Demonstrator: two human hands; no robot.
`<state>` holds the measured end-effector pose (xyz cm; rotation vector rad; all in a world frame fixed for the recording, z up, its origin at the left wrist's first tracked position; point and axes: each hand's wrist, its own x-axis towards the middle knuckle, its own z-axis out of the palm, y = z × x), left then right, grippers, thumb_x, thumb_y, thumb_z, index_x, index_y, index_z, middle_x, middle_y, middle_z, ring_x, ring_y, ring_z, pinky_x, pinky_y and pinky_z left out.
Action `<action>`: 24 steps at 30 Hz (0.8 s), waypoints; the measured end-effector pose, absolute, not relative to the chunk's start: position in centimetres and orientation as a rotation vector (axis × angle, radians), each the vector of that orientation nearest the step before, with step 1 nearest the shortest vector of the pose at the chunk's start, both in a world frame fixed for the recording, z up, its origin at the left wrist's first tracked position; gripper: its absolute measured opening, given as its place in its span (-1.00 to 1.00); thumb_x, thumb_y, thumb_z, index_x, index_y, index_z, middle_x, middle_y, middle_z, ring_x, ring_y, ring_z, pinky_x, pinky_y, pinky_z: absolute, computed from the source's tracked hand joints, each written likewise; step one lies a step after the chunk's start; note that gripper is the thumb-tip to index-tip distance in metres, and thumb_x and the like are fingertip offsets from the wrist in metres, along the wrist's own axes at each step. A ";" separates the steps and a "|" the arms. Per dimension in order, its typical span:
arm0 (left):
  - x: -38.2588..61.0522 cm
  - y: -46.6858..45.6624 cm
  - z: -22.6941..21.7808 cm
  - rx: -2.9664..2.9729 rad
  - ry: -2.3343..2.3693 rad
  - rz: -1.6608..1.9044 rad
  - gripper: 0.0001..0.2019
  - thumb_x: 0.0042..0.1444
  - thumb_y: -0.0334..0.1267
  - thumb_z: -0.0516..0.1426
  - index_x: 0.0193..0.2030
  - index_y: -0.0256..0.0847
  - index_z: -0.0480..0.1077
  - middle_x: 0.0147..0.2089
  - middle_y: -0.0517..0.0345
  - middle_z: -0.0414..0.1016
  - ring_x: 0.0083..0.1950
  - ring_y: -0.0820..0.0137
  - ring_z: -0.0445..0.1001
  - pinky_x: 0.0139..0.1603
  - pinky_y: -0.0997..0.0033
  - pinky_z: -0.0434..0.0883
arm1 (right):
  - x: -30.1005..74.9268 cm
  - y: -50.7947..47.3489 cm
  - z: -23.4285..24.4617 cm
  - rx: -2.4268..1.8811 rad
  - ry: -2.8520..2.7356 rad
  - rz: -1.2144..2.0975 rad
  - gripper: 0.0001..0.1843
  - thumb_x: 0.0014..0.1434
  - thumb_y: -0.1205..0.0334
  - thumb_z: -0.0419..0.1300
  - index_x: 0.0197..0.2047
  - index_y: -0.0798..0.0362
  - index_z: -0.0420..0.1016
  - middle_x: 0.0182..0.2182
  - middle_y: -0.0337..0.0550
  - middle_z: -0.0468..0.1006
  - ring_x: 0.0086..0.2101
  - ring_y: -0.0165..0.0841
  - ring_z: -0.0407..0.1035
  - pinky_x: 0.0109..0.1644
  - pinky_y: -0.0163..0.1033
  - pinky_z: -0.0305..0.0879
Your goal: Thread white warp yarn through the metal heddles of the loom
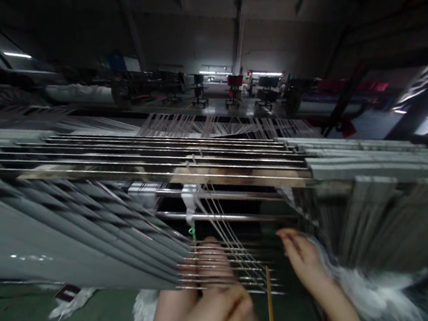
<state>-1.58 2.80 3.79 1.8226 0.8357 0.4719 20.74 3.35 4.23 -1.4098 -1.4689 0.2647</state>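
Steel heddles (226, 270) stand between the curled left hand (216, 320), grip unclear, and open right hand (302, 258)

And here we are on a weaving floor in a textile mill: grey slatted loom frames (52, 235) and polished steel rods (160, 166) right up front, pale warp yarn (179, 123) fanning beyond, and further down the hall, red-topped wheeled stands (235, 81) under long white strip lights (16, 55), green-painted floor (93, 318) below.

Loom rods (160, 159) between left slats (63, 234) and right slats (372, 163)
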 end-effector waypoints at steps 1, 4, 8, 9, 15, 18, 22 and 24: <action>-2.4 3.9 4.9 1.828 0.929 0.636 -0.78 0.22 -0.20 -0.03 -0.23 -0.11 0.44 -0.31 0.16 0.50 -0.26 0.35 0.42 -0.20 0.46 0.32 | 20.5 3.0 4.6 -1.418 -1.478 0.307 -0.75 0.24 0.14 0.09 -0.31 0.04 0.56 -0.43 -0.10 0.57 -0.55 -0.33 0.44 -0.62 -0.33 0.38; -4.2 7.3 6.3 1.913 1.177 0.934 -0.68 0.22 -0.26 -0.06 0.06 -0.19 0.32 0.02 -0.03 0.46 0.06 0.24 0.39 0.06 0.31 0.28 | 19.0 2.8 5.4 -1.374 -1.529 0.507 -0.77 0.22 0.17 0.11 -0.28 0.04 0.58 -0.28 -0.06 0.57 -0.48 -0.38 0.46 -0.57 -0.38 0.39; -4.3 10.8 5.0 1.949 1.569 0.911 -0.63 0.14 -0.30 -0.02 0.08 -0.29 0.33 0.07 -0.23 0.44 0.11 0.01 0.38 0.12 0.01 0.22 | 17.2 3.7 6.6 -1.278 -1.563 0.570 -0.79 0.22 0.22 0.11 -0.29 0.02 0.59 -0.20 -0.04 0.55 -0.19 -0.28 0.45 -0.23 -0.23 0.46; -3.9 11.3 4.6 1.931 1.578 0.897 -0.62 0.14 -0.30 -0.01 0.10 -0.29 0.32 0.05 -0.23 0.46 0.07 0.01 0.42 0.09 0.01 0.25 | 16.9 3.9 6.9 -1.266 -1.558 0.560 -0.80 0.21 0.24 0.12 -0.30 0.01 0.59 -0.21 -0.05 0.56 -0.17 -0.27 0.44 -0.16 -0.19 0.44; -1.7 10.7 5.0 1.961 1.173 0.893 -0.72 0.15 -0.23 0.02 -0.07 -0.20 0.44 -0.19 0.04 0.59 -0.30 0.32 0.57 -0.26 0.41 0.45 | 16.3 4.1 8.5 -1.273 -1.517 0.437 -0.86 0.11 0.30 0.22 -0.31 -0.03 0.63 -0.35 -0.14 0.54 -0.23 -0.29 0.42 -0.09 -0.17 0.35; -2.6 10.0 5.8 2.029 1.438 0.887 -0.70 0.16 -0.23 -0.01 -0.07 -0.24 0.44 -0.28 -0.06 0.59 -0.28 0.19 0.57 -0.22 0.28 0.42 | 16.3 4.0 9.0 -1.297 -1.542 0.431 -0.86 0.09 0.31 0.23 -0.32 -0.03 0.64 -0.40 -0.17 0.55 -0.30 -0.31 0.43 -0.13 -0.20 0.34; -3.4 10.7 5.9 1.994 1.757 0.791 -0.59 0.16 -0.22 -0.03 0.11 -0.32 0.33 -0.38 -0.16 0.57 -0.34 0.04 0.55 -0.25 0.08 0.40 | 15.8 4.3 9.5 -1.302 -1.561 0.459 -0.87 0.08 0.33 0.24 -0.34 0.00 0.64 -0.45 -0.19 0.57 -0.34 -0.31 0.45 -0.15 -0.20 0.36; -2.9 11.0 5.7 1.973 1.476 0.817 -0.63 0.15 -0.22 0.01 0.06 -0.27 0.38 -0.23 -0.14 0.58 -0.34 0.16 0.55 -0.25 0.20 0.42 | 15.6 4.4 9.6 -1.286 -1.580 0.465 -0.87 0.09 0.34 0.23 -0.34 0.01 0.63 -0.46 -0.19 0.58 -0.36 -0.32 0.44 -0.18 -0.20 0.36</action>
